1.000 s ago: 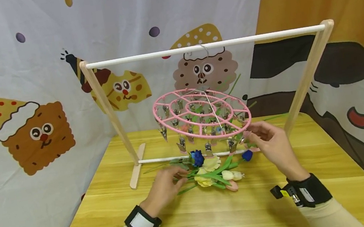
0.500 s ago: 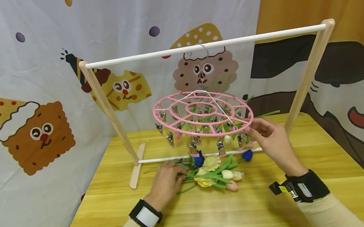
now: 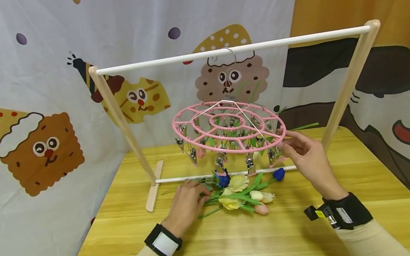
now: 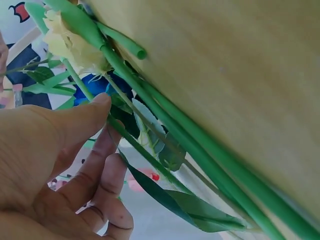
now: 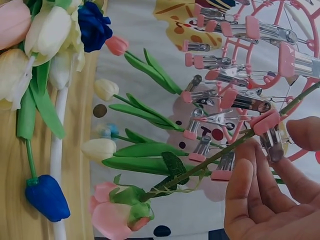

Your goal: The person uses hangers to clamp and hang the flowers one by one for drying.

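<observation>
head view pretty bright and even, soft sheen on the tabletop (image 3: 250, 238), wide-angle stretch toward the edges, both wrist views dimmer and kinda greyish, left one's tabletop blurry

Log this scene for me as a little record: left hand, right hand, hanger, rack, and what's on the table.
Left hand: pinches a green stem
Right hand: fingers at a clip set across a pink flower's stem; whether pinching it is unclear
Hanger: pink, round, hung from the white top bar
Rack: wooden side posts
Table: yellow, white, pink and blue flowers
</observation>
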{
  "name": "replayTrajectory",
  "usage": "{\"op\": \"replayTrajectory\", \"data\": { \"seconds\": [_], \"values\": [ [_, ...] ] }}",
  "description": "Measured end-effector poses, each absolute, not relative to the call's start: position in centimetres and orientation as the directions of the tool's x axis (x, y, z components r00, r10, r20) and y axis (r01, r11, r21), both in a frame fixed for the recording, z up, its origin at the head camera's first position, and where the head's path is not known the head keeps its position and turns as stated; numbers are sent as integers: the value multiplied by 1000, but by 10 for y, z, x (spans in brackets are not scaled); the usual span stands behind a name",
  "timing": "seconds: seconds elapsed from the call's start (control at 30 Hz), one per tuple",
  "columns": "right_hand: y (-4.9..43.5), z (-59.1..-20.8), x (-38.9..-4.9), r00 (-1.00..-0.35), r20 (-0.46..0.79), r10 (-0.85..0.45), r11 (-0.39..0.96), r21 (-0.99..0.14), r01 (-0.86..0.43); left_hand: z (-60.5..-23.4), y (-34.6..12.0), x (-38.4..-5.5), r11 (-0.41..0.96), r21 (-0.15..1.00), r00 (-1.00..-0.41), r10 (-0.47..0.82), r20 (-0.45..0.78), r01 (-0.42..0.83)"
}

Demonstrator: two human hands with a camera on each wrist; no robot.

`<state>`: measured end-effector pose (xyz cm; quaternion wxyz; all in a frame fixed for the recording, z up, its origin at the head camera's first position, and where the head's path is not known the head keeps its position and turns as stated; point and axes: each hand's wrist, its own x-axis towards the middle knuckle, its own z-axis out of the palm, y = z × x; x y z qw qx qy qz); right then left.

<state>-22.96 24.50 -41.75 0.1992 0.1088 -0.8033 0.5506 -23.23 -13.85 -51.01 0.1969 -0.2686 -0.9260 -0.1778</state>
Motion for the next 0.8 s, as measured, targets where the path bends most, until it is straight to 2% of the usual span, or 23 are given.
{"op": "replayTrajectory", "data": {
  "seconds": [0.5, 0.8],
  "values": [
    [247, -433, -209, -842, 510, 177, 505, -781, -367, -497, -139, -227, 754, 287, -759, 398, 516, 591],
    [241, -441, -193, -827, 555, 93, 598, -695, -399, -488, -138, -223, 760, 269, -743, 383, 549, 591]
  ]
}}
